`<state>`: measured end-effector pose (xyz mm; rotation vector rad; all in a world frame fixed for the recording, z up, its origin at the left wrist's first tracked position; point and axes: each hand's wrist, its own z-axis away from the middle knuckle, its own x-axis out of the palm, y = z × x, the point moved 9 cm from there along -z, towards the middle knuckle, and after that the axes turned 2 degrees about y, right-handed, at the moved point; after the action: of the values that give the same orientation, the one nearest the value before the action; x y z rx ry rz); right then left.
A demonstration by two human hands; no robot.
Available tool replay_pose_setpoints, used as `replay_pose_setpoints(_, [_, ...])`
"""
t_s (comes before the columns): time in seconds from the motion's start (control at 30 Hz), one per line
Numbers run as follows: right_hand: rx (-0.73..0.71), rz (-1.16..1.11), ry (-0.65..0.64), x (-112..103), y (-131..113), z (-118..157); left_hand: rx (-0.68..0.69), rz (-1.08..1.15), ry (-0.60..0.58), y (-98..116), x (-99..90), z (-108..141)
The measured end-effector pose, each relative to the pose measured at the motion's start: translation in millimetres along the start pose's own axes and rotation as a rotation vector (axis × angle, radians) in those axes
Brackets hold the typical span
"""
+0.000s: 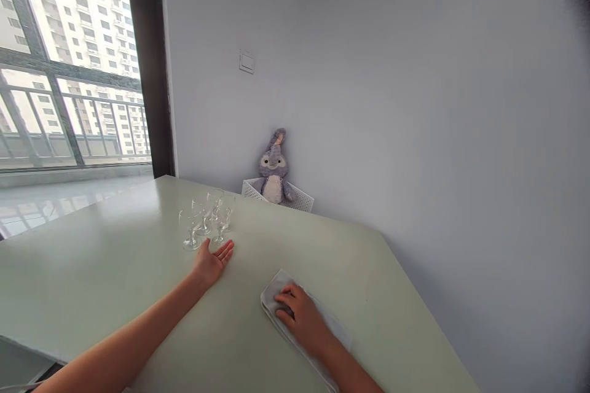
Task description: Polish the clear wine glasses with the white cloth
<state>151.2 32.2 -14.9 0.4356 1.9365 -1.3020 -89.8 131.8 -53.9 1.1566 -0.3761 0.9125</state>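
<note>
I see left hand (209,267) palm up, fingers loosely open, empty, glasses (203,222) at its twelve; right hand (305,319), at its four, half-curled on cloth (275,287), can't tell if gripping.

Eight o'clock: glasses (203,223) overlap; exact count indeterminable. Six o'clock: cloth (278,285) partly obscured by the right hand (302,318), near end cut off by the lower edge. Seven o'clock, near centre: basket (302,200) base concealed behind the tabletop (369,282).

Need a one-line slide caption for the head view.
Left hand open, palm up, beside stemmed glasses; right hand on a folded cloth upon a pale green table.
</note>
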Motion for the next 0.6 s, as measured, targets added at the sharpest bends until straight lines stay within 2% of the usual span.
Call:
replay_pose_setpoints(0.13, [-0.020,0.037,0.009,-0.2,0.1,-14.7,0.026,0.113,0.000,9.7,20.9,-13.7])
replay_pose_setpoints(0.27, [-0.049,0.082,-0.031,1.2,-2.3,-17.2,0.025,0.218,-0.040,17.4,37.4,-25.2])
replay_pose_setpoints(0.33, [-0.068,0.113,-0.050,2.8,-2.6,-16.7,0.016,0.277,-0.058,19.7,41.3,-29.7])
replay_pose_setpoints(0.47, [-0.084,0.175,-0.065,8.0,0.7,-16.6,0.016,0.329,-0.022,23.9,38.7,-36.6])
replay_pose_setpoints(0.6, [-0.102,0.205,-0.004,9.1,1.7,-19.0,-0.002,0.294,0.022,16.9,40.1,-32.6])
